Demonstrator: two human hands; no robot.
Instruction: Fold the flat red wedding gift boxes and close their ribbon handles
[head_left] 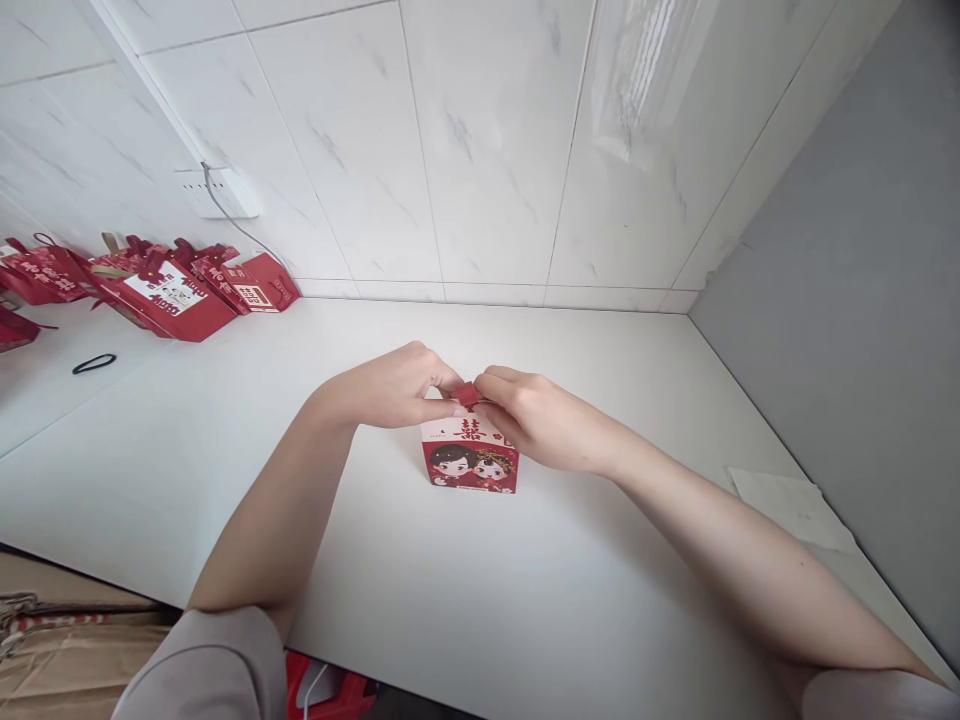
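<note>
A small red and white gift box (470, 466) stands upright on the white table, its front printed with two cartoon figures and a red character above them. At its top, a short loop of red ribbon (466, 394) sticks up between my hands. My left hand (401, 388) comes in from the left, thumb and fingers pinched on the ribbon. From the right, my right hand (529, 412) pinches the ribbon's other side, its lower fingers against the box top. The fingertips partly hide the ribbon and the box's upper edge.
Several red gift boxes (176, 300) with ribbons stand at the back left by the tiled wall. A black loop (94, 364) lies in front of them. A cable hangs from the wall socket (217, 193). White paper (791, 508) lies by the grey panel at right.
</note>
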